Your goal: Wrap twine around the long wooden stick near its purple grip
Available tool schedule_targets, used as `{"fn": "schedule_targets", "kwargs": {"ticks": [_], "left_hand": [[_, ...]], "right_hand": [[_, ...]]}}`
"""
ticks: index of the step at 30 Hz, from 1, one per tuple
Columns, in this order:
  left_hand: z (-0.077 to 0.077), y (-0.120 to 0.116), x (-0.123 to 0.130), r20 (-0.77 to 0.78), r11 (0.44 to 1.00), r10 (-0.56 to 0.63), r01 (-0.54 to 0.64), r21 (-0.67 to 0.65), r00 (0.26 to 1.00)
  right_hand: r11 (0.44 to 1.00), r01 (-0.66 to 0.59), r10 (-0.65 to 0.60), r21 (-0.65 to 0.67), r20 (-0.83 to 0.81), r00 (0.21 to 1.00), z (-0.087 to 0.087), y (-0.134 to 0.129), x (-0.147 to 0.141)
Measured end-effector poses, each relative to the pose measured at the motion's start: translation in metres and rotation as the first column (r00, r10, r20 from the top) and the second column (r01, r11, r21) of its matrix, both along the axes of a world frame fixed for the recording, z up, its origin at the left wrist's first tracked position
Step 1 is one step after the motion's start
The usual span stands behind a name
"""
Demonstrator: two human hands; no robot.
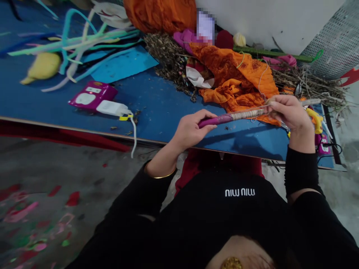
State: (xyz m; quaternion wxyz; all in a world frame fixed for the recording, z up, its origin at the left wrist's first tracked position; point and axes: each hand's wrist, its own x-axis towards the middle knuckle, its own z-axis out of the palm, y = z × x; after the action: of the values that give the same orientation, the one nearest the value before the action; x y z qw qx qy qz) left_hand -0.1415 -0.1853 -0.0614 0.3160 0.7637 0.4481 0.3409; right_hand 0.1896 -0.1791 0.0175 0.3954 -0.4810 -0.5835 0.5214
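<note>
My left hand (193, 129) is closed round the purple end of a long thin stick (224, 118). Beyond the purple part, the stick is wound with pale beige thread or twine. Further along it, my right hand (288, 110) pinches at the wound section, with loose strands by its fingertips; the exact grip is partly hidden. The stick lies nearly level above the table's front edge, its pale far end passing behind my right hand. Close behind it is a crumpled orange patterned cloth (235, 78), with a thin thread trailing over it.
On the blue table (162, 101) lie a purple packet (92, 96), a white strap, a blue sheet (120, 65), a yellow pear-shaped thing (43, 67) and several fuzzy coloured stems. Dried twigs (316, 84) and a yellow-handled tool (315, 120) are at the right. Scraps litter the floor.
</note>
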Motion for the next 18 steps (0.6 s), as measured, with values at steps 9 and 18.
{"fn": "schedule_targets", "kwargs": {"ticks": [9, 18], "left_hand": [[0.013, 0.003, -0.057, -0.023, 0.993, 0.113, -0.113, -0.012, 0.993], [0.018, 0.0, -0.076, 0.041, 0.975, 0.078, -0.068, -0.211, 0.996]], "right_hand": [[0.944, 0.325, -0.329, 0.047, 0.125, 0.936, 0.016, 0.015, 0.133], [0.781, 0.605, -0.591, 0.154, -0.128, 0.796, -0.016, 0.065, 0.158]]}}
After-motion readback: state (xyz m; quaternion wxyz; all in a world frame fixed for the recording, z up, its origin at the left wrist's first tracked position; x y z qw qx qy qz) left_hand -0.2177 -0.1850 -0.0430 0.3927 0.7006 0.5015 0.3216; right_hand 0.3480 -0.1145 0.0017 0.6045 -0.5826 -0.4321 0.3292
